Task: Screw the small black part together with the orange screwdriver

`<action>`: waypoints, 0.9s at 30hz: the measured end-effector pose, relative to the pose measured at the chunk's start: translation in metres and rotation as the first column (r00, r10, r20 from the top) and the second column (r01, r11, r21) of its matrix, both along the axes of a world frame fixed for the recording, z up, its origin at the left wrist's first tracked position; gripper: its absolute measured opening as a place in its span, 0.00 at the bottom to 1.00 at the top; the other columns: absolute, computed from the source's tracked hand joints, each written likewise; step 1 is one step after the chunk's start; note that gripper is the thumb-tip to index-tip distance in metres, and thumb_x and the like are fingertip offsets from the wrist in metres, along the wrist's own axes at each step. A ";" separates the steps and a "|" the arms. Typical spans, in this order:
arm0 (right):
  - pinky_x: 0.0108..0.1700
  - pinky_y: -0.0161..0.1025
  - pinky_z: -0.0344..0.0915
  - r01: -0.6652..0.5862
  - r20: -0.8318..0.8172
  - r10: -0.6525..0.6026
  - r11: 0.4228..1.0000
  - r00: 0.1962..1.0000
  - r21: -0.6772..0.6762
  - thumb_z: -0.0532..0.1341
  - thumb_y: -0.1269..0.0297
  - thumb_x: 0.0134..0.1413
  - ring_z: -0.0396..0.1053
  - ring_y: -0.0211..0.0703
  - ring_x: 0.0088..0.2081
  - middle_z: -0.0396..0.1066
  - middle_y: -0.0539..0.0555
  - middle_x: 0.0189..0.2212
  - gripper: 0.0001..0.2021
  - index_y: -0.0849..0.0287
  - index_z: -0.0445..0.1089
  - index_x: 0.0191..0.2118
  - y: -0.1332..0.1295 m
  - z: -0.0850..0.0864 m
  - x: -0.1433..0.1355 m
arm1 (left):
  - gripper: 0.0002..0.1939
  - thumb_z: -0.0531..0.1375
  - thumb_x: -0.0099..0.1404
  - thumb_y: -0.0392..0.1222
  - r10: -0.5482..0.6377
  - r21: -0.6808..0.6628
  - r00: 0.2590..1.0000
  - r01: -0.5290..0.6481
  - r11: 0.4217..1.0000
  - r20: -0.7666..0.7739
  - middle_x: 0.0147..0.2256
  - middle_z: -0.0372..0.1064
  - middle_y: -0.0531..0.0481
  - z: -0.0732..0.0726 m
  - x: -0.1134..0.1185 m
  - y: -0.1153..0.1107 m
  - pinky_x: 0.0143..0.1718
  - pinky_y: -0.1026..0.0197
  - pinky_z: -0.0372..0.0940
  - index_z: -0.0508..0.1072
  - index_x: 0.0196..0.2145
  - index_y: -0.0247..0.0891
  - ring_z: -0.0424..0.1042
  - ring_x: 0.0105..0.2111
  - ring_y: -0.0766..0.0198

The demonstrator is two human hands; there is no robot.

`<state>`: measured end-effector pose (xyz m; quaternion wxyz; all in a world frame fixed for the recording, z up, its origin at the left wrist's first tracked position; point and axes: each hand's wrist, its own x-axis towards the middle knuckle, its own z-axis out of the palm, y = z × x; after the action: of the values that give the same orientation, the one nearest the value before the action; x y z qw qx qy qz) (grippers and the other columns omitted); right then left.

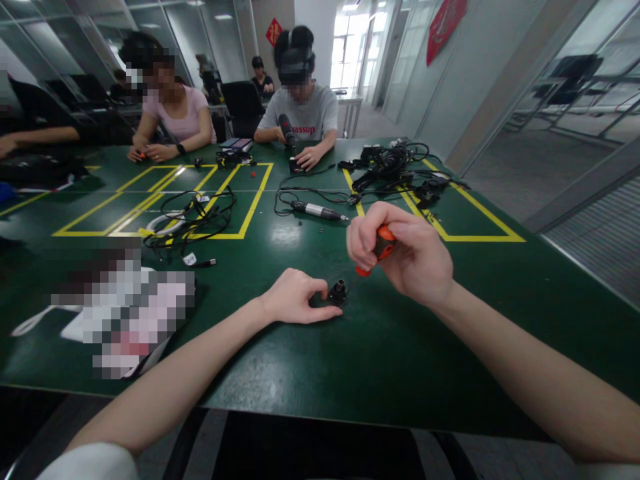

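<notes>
A small black part (338, 293) with a round raised top stands on the green table (280, 380). My left hand (305, 297) lies at its left side, thumb and fingers curved around it and closed on it. Above and to the right, my right hand (405, 253) is wrapped round the orange and dark handle of a screwdriver (385, 243). The screwdriver slants down to the left, and its thin shaft points toward the black part. Whether the tip touches the part is too small to tell.
A silver and black pen-shaped power tool (317, 211) lies beyond my hands. Coiled cables (193, 223) are at left, more black cables (390, 167) at back right. Blurred flat items (145, 320) lie near left. Across the table, a person (300, 107) holds a black tool; others sit at left.
</notes>
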<state>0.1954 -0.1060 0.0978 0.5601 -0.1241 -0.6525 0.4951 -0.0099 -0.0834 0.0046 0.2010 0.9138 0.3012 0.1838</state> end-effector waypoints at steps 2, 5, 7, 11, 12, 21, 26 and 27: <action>0.24 0.37 0.55 0.026 -0.003 -0.026 1.000 1.000 0.005 0.57 0.64 0.67 0.56 0.38 0.20 0.59 0.46 0.18 0.13 0.56 0.67 0.28 -0.001 -0.002 -0.002 | 0.21 0.64 0.67 0.60 0.017 0.008 1.000 -0.017 1.000 -0.004 0.16 0.59 0.60 -0.001 0.001 0.000 0.25 0.65 0.50 0.75 0.29 0.38 0.60 0.17 0.71; 0.22 0.35 0.54 0.109 0.065 -0.114 0.991 0.991 0.075 0.59 0.64 0.68 0.55 0.36 0.19 0.59 0.44 0.18 0.15 0.56 0.65 0.27 -0.003 -0.003 -0.002 | 0.21 0.64 0.67 0.60 0.028 0.013 1.000 -0.028 1.000 0.005 0.17 0.60 0.60 -0.002 0.001 0.000 0.25 0.65 0.50 0.75 0.29 0.38 0.60 0.17 0.71; 0.23 0.35 0.57 0.160 0.167 -0.188 0.973 0.968 0.169 0.59 0.65 0.69 0.59 0.35 0.19 0.63 0.45 0.19 0.13 0.56 0.68 0.30 -0.003 -0.001 0.000 | 0.21 0.64 0.67 0.59 0.024 0.017 1.000 -0.024 1.000 0.016 0.17 0.60 0.60 -0.003 0.001 0.001 0.25 0.65 0.50 0.74 0.29 0.38 0.60 0.17 0.72; 0.30 0.36 0.65 0.205 0.357 -0.408 0.849 0.840 0.488 0.57 0.67 0.69 0.70 0.38 0.25 0.73 0.49 0.24 0.10 0.58 0.75 0.37 -0.002 0.006 0.008 | 0.21 0.64 0.68 0.59 0.011 0.043 1.000 -0.012 0.999 0.022 0.17 0.61 0.60 -0.004 0.000 0.001 0.25 0.65 0.51 0.73 0.28 0.38 0.61 0.18 0.72; 0.33 0.37 0.66 0.211 0.371 -0.478 0.793 0.796 0.571 0.57 0.66 0.69 0.72 0.39 0.28 0.75 0.50 0.27 0.10 0.57 0.75 0.37 -0.002 0.009 0.010 | 0.22 0.64 0.68 0.59 0.010 0.052 1.000 -0.011 0.999 0.018 0.17 0.61 0.60 -0.005 0.000 0.002 0.25 0.65 0.51 0.72 0.27 0.38 0.61 0.18 0.72; 0.29 0.35 0.56 0.228 0.548 -0.704 0.685 0.452 0.692 0.66 0.60 0.60 0.65 0.37 0.22 0.71 0.46 0.25 0.11 0.56 0.73 0.47 -0.006 0.022 0.024 | 0.21 0.64 0.68 0.57 0.003 0.050 1.000 -0.003 0.999 0.005 0.17 0.61 0.59 -0.005 0.001 0.002 0.25 0.65 0.49 0.71 0.27 0.38 0.61 0.18 0.72; 0.30 0.35 0.57 0.208 0.665 -0.527 0.840 0.529 0.500 0.66 0.66 0.54 0.63 0.36 0.23 0.66 0.42 0.23 0.14 0.58 0.70 0.48 -0.006 0.029 0.022 | 0.22 0.63 0.69 0.57 0.001 0.041 1.000 0.000 0.999 -0.016 0.18 0.62 0.59 -0.005 0.000 0.002 0.26 0.65 0.49 0.70 0.26 0.38 0.62 0.19 0.71; 0.30 0.35 0.58 0.192 0.687 -0.486 0.866 0.540 0.461 0.66 0.66 0.54 0.63 0.36 0.23 0.66 0.42 0.22 0.12 0.57 0.70 0.44 -0.005 0.029 0.021 | 0.22 0.63 0.69 0.57 0.000 0.040 1.000 0.001 0.999 -0.020 0.18 0.62 0.59 -0.004 0.000 0.002 0.26 0.64 0.49 0.70 0.26 0.38 0.62 0.19 0.71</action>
<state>0.2166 -0.1106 0.1269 0.3156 -0.3578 -0.8655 0.1524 -0.0098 -0.0815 0.0002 0.1799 0.9194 0.2994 0.1806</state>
